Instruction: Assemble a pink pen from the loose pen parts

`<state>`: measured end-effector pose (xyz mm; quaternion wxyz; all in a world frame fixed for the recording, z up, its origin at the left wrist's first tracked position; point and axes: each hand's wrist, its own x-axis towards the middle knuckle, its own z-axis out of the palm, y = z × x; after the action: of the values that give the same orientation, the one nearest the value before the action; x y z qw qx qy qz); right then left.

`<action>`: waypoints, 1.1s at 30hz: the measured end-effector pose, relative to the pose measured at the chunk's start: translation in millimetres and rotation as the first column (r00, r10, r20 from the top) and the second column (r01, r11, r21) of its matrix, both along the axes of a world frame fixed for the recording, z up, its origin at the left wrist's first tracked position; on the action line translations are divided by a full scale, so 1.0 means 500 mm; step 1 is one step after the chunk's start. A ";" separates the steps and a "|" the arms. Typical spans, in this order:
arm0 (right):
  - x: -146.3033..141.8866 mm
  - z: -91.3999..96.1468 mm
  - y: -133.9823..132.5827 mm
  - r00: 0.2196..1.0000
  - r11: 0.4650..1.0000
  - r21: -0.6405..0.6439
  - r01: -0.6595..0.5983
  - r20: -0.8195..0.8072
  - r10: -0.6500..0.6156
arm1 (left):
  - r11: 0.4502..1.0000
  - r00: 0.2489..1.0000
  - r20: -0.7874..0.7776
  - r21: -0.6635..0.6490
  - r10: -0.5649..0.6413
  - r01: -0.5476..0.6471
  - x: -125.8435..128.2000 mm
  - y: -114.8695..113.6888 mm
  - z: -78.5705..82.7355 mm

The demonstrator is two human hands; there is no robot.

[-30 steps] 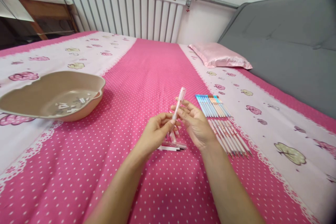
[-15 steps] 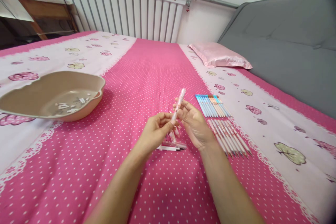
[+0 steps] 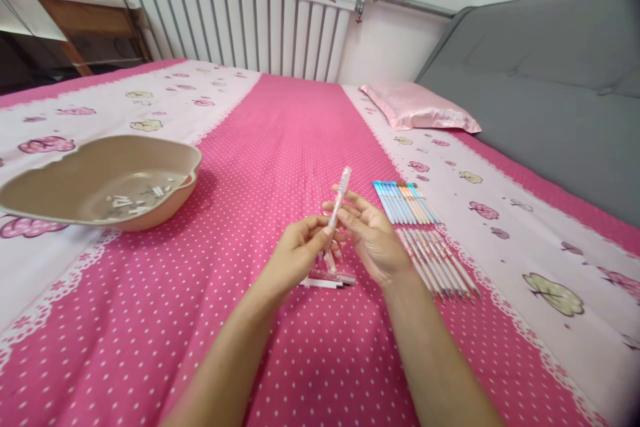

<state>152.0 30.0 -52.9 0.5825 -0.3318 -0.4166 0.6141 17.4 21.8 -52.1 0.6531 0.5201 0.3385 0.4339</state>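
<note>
A pale pink pen [image 3: 341, 193] stands tilted between my hands, its upper end pointing away from me. My left hand [image 3: 304, 248] pinches its lower part between thumb and fingers. My right hand [image 3: 369, 230] has thumb and fingers closed around its middle. Under the hands lie several loose pen parts [image 3: 327, 280], white and pink, partly hidden by my fingers. To the right, a row of pink-and-white pens [image 3: 436, 263] lies side by side, tips toward me. Just beyond it is a row of blue and peach pens [image 3: 406, 202].
A beige plastic basin [image 3: 150, 213] with small white and grey pieces inside stands at left on the pink dotted bedspread [image 3: 240, 180]. A pink pillow [image 3: 417, 105] lies far right, by a grey padded backrest [image 3: 540, 60]. A white radiator [image 3: 240, 20] lines the wall.
The pen has turned about its length, so dark markings now show near its upper end. My right fingers have shifted slightly on it; my left hand stays almost in place.
</note>
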 end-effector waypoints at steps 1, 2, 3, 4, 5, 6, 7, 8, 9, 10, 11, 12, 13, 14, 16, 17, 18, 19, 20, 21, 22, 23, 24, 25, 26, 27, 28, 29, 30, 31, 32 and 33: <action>0.000 0.000 0.000 1.000 1.000 -0.001 0.011 0.006 -0.011 | 1.000 1.000 -0.004 -0.002 -0.003 0.003 0.000 0.000 0.001; 0.000 -0.001 0.001 1.000 1.000 -0.003 0.019 0.012 -0.019 | 1.000 1.000 -0.007 -0.004 -0.004 0.004 0.001 -0.001 0.002; 0.000 -0.001 0.001 1.000 1.000 -0.006 0.026 0.015 -0.026 | 1.000 1.000 -0.009 -0.004 -0.004 0.004 0.001 -0.001 0.003; 0.000 -0.002 0.002 0.999 1.000 -0.008 0.030 0.016 -0.030 | 1.000 1.000 -0.008 -0.003 -0.005 0.005 0.001 -0.001 0.003; 0.000 -0.002 0.002 0.999 0.999 -0.011 0.033 0.016 -0.033 | 1.000 1.000 -0.005 -0.003 -0.005 0.005 0.001 -0.001 0.004; 0.000 -0.003 0.002 0.999 0.999 -0.014 0.036 0.015 -0.036 | 1.000 1.000 -0.003 -0.004 -0.006 0.006 0.001 -0.001 0.003; 0.001 -0.003 0.002 0.999 0.999 -0.018 0.038 0.015 -0.037 | 1.000 1.000 -0.001 -0.004 -0.005 0.005 0.001 0.000 0.002; 0.001 -0.002 0.002 0.999 0.999 -0.021 0.039 0.015 -0.039 | 1.000 1.000 -0.002 -0.005 -0.001 0.001 0.001 0.001 0.001; 0.001 -0.002 0.002 0.999 0.999 -0.024 0.041 0.016 -0.040 | 1.000 1.000 -0.005 -0.005 0.006 -0.006 0.000 0.001 0.000; 0.001 -0.002 0.001 0.999 0.999 -0.027 0.041 0.018 -0.040 | 1.000 1.000 -0.008 -0.005 0.016 -0.016 0.000 0.002 -0.002; 0.002 -0.002 0.001 0.999 0.999 -0.029 0.040 0.019 -0.039 | 1.000 1.000 -0.011 -0.005 0.027 -0.027 0.000 0.003 -0.004; 0.002 -0.002 0.001 0.999 0.999 -0.032 0.038 0.020 -0.038 | 0.999 0.999 -0.013 -0.004 0.037 -0.037 0.000 0.004 -0.005; 0.002 -0.002 0.001 0.999 0.999 -0.035 0.037 0.019 -0.037 | 0.999 0.999 -0.015 -0.005 0.046 -0.046 0.000 0.005 -0.006; 0.002 -0.002 0.001 0.999 0.999 -0.038 0.037 0.017 -0.036 | 0.999 0.998 -0.017 -0.006 0.054 -0.054 0.000 0.006 -0.006; 0.001 -0.002 0.000 0.999 0.998 -0.044 0.038 0.009 -0.038 | 0.997 0.997 -0.028 -0.007 0.076 -0.076 0.000 0.006 -0.007; 0.001 -0.002 0.000 0.999 0.998 -0.046 0.039 0.003 -0.039 | 0.996 0.995 -0.036 -0.005 0.092 -0.093 0.001 0.007 -0.008; 0.000 -0.003 0.000 0.999 0.998 -0.047 0.039 -0.005 -0.039 | 0.994 0.993 -0.045 -0.004 0.108 -0.108 0.001 0.007 -0.008; -0.001 -0.003 0.000 0.999 0.998 -0.048 0.039 -0.011 -0.039 | 0.993 0.991 -0.053 -0.002 0.121 -0.122 0.002 0.007 -0.008; -0.001 -0.003 0.000 0.999 0.998 -0.049 0.039 -0.016 -0.040 | 0.991 0.989 -0.062 -0.002 0.133 -0.133 0.002 0.007 -0.008; -0.002 -0.002 0.000 0.999 0.998 -0.049 0.040 -0.018 -0.041 | 0.990 0.988 -0.068 -0.002 0.141 -0.142 0.003 0.008 -0.008; -0.002 -0.002 0.000 0.999 0.998 -0.049 0.042 -0.020 -0.043 | 0.989 0.987 -0.070 -0.004 0.144 -0.145 0.003 0.007 -0.008; -0.003 -0.001 0.000 0.999 0.998 -0.051 0.044 -0.022 -0.045 | 0.990 0.988 -0.063 -0.005 0.141 -0.142 0.002 0.007 -0.007; -0.003 0.000 0.000 0.999 0.997 -0.055 0.046 -0.024 -0.047 | 0.992 0.990 -0.052 -0.008 0.128 -0.129 0.002 0.006 -0.005; -0.002 0.001 0.000 0.998 0.997 -0.060 0.047 -0.028 -0.049 | 0.994 0.994 -0.039 -0.014 0.104 -0.104 0.001 0.004 -0.003; -0.001 0.003 0.000 0.998 0.997 -0.067 0.046 -0.034 -0.048 | 0.997 0.997 -0.026 -0.024 0.067 -0.067 0.000 0.002 -0.001; 0.000 0.004 0.000 0.998 0.996 -0.073 0.042 -0.042 -0.046 | 0.999 1.000 -0.017 -0.039 0.024 -0.025 -0.001 -0.001 0.001; 0.001 0.005 0.000 0.998 0.996 -0.079 0.038 -0.049 -0.042 | 0.998 1.000 -0.011 -0.059 -0.018 0.017 -0.003 -0.003 0.002; 0.003 0.007 0.000 0.998 0.996 -0.085 0.032 -0.055 -0.036 | 0.995 0.998 -0.005 -0.083 -0.055 0.055 -0.004 -0.005 0.003; 0.004 0.008 -0.001 0.998 0.996 -0.090 0.022 -0.060 -0.028 | 0.991 0.997 0.005 -0.105 -0.083 0.083 -0.005 -0.006 0.004; 0.005 0.009 -0.001 0.998 0.995 -0.096 0.009 -0.065 -0.015 | 0.988 0.995 0.020 -0.120 -0.100 0.101 -0.006 -0.007 0.004; 0.006 0.011 -0.002 0.998 0.995 -0.102 -0.006 -0.068 -0.001 | 0.985 0.993 0.036 -0.129 -0.108 0.112 -0.007 -0.007 0.004; 0.007 0.012 -0.003 0.997 0.994 -0.105 -0.022 -0.072 0.014 | 0.984 0.992 0.050 -0.135 -0.114 0.119 -0.008 -0.007 0.004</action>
<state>155.5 28.8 -47.2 0.5731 -0.3362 -0.3655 0.6519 13.3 18.4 -50.3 0.7186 0.4835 0.3229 0.3814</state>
